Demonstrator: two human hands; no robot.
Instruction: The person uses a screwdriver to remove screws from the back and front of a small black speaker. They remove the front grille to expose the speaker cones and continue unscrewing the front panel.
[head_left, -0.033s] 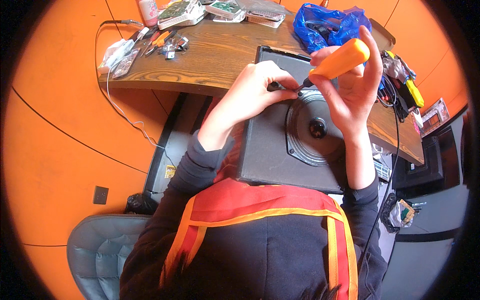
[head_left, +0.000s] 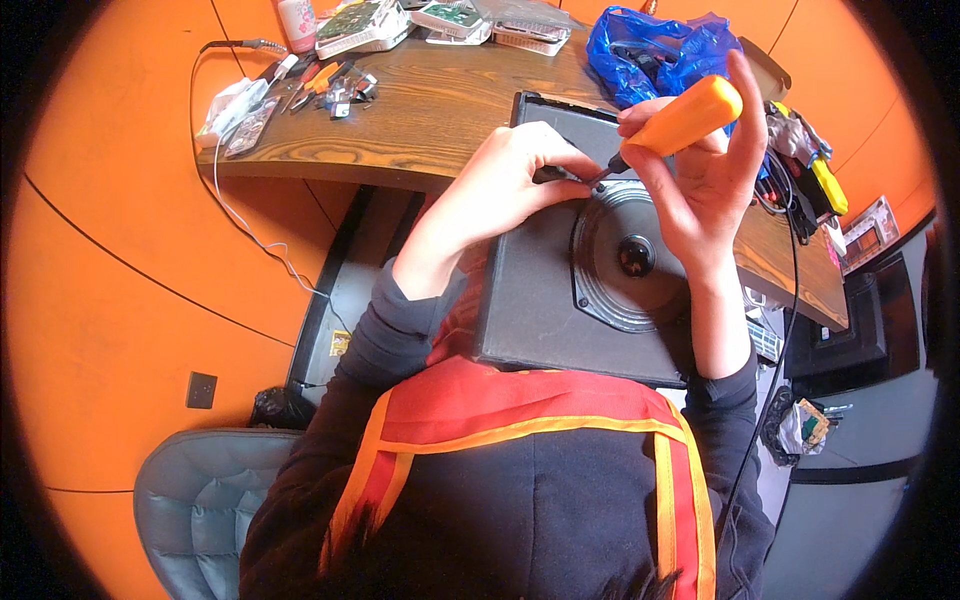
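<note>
A black speaker cabinet (head_left: 540, 270) lies close in front of me, leaning at the table's edge, with a round speaker driver (head_left: 610, 285) on its face. My right hand (head_left: 705, 190) grips the yellow handle of a screwdriver (head_left: 690, 115) between thumb and fingers, one finger raised. The screwdriver slants down to the left, its tip at a corner of the driver's frame. My left hand (head_left: 510, 185) pinches thumb and forefinger right beside that tip; whatever small thing they hold is hidden. Another screw (head_left: 583, 302) shows at the frame's lower left corner.
Behind the cabinet, a wooden table (head_left: 440, 115) carries a blue plastic bag (head_left: 650, 60), circuit boards in white housings (head_left: 365, 25) and several hand tools (head_left: 318, 82). Cables and a yellow-black tool (head_left: 825, 185) lie at the right. A grey padded chair (head_left: 210, 500) stands at lower left.
The screwdriver handle has shifted very slightly, and the raised finger of my right hand stands a little higher. My left hand has hardly moved.
</note>
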